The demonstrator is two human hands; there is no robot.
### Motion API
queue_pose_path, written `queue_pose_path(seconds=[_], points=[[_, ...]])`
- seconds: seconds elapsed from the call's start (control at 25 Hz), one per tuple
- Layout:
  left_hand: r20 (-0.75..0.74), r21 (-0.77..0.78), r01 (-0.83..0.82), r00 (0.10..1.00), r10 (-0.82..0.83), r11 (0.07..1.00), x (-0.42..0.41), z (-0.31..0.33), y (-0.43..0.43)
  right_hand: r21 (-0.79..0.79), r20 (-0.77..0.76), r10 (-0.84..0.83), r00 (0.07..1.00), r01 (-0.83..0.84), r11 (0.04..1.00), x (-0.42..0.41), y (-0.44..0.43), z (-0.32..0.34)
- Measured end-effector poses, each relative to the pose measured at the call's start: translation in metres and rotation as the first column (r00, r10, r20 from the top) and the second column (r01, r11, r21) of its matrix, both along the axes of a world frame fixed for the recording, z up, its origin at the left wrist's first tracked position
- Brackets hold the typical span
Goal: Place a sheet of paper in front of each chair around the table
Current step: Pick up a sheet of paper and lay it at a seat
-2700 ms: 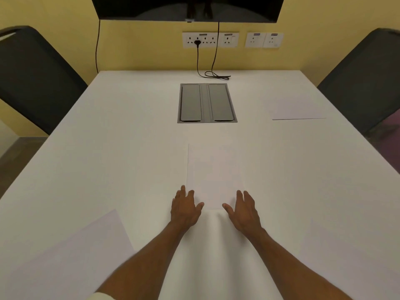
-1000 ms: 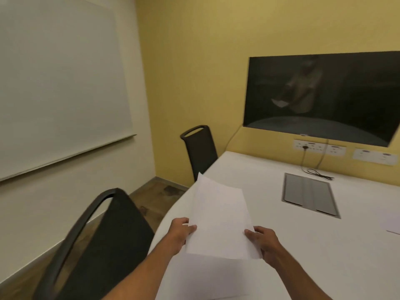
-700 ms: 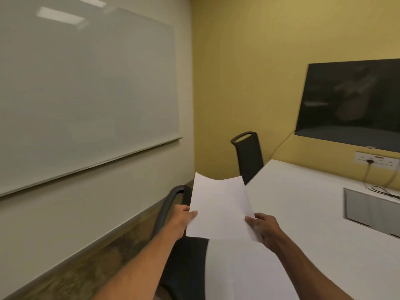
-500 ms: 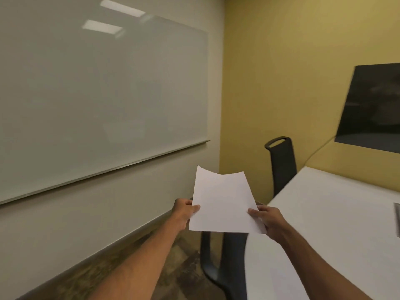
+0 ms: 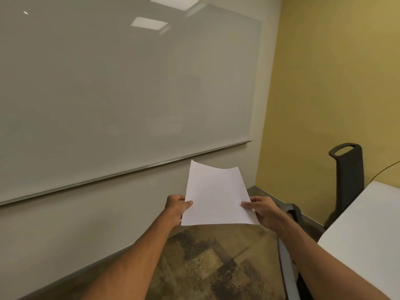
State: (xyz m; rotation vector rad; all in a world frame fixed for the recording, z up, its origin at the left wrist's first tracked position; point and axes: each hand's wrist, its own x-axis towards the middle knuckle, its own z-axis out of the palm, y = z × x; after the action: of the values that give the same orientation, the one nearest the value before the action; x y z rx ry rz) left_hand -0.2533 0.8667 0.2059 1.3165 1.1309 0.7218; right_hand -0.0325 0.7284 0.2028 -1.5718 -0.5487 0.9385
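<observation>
1. The sheet of paper point(image 5: 215, 198) is held up in the air at the lower centre of the frame, over the patterned floor point(image 5: 201, 263) — its far edge curls slightly upward.
2. The left hand point(image 5: 176, 205) pinches the sheet's lower left edge, thumb on top.
3. The right hand point(image 5: 263, 210) pinches the lower right edge, thumb on top as well; the two hands are apart, one at each side.
4. The white table point(image 5: 365, 230) shows at the lower right — the sheet is left of it, not over it.
5. A dark chair point(image 5: 348, 180) stands at the right by the yellow wall point(image 5: 337, 83).
6. A whiteboard point(image 5: 121, 83) fills the upper left.
</observation>
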Motion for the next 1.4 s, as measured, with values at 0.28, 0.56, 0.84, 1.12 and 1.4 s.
queue_pose_path(seconds=[0.28, 0.56, 0.84, 1.12, 1.4], points=[[-0.054, -0.01, 0.077, 0.996, -0.078, 0.997, 0.064, -0.001, 0.116, -0.039, -0.053, -0.094, 0.994, 0.092, 0.995, 0.048, 0.107, -0.019], [-0.043, -0.04, 0.205, 0.977, -0.207, 0.978, 0.159, -0.003, 0.212, -0.053, -0.06, -0.242, 0.968, 0.239, 0.969, 0.122, 0.179, -0.018], [-0.027, -0.049, 0.366, 0.93, -0.368, 0.929, 0.284, -0.012, 0.301, -0.082, -0.075, -0.397, 0.915, 0.391, 0.917, 0.217, 0.239, -0.03], [-0.021, -0.058, 0.538, 0.841, -0.54, 0.841, 0.442, -0.019, 0.379, -0.068, -0.099, -0.572, 0.815, 0.567, 0.821, 0.321, 0.282, -0.027], [0.021, -0.086, 0.676, 0.736, -0.677, 0.732, 0.603, -0.022, 0.381, -0.072, -0.089, -0.723, 0.685, 0.72, 0.69, 0.434, 0.272, -0.029]])
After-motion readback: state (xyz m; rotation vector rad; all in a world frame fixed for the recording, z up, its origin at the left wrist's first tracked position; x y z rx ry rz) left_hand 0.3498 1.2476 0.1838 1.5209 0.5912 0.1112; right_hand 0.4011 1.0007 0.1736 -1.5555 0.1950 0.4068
